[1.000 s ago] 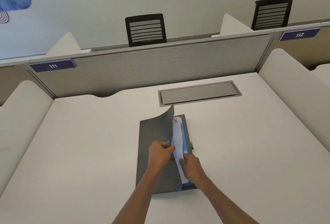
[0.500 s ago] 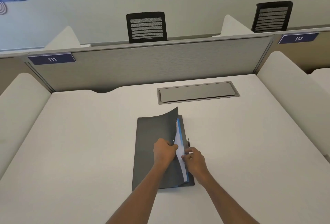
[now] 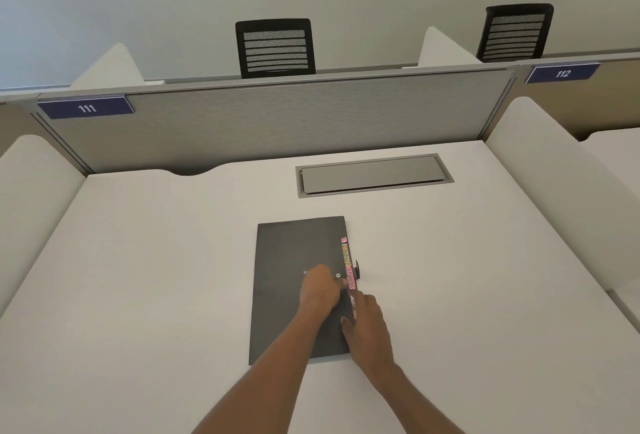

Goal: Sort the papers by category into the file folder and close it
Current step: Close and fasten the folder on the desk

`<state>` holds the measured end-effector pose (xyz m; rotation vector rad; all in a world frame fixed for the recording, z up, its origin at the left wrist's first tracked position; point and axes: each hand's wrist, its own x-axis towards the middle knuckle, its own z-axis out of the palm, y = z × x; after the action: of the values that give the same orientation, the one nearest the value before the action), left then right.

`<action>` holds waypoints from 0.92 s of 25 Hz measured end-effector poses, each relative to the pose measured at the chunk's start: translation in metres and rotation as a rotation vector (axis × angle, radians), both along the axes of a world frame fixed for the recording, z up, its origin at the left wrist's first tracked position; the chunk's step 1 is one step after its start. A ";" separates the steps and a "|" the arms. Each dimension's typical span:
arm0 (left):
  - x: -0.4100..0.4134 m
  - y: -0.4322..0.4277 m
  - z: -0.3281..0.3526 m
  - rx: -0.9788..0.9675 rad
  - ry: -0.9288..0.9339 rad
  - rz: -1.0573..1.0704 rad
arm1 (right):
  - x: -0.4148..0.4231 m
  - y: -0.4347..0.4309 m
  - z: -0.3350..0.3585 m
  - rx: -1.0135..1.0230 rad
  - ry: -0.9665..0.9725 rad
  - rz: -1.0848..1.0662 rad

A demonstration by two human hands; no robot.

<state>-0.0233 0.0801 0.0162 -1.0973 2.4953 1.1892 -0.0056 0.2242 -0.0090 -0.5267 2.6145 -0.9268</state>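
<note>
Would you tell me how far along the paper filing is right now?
Done, it seems: the file folder lies flat with its cover down, only coloured index tabs showing at its right edge, and no loose papers on the desk. In hand: the left hand presses the cover near the snap button, the right hand touches the edge. Left: probably fastening the black clasp.
</note>
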 end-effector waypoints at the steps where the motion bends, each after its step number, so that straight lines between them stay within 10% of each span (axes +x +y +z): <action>1: 0.004 -0.009 -0.002 -0.059 0.009 -0.057 | 0.001 -0.003 0.001 0.050 0.101 0.043; 15: 0.060 0.017 -0.023 -0.406 -0.090 -0.387 | 0.007 0.053 -0.053 0.255 0.395 0.438; 23: 0.037 0.035 -0.034 0.030 0.124 -0.303 | 0.007 0.085 -0.041 -0.234 0.203 0.173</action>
<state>0.0138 0.1151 -0.0178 -0.6244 2.6054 1.2314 0.0009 0.3090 -0.0504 -0.9359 2.5949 -1.1829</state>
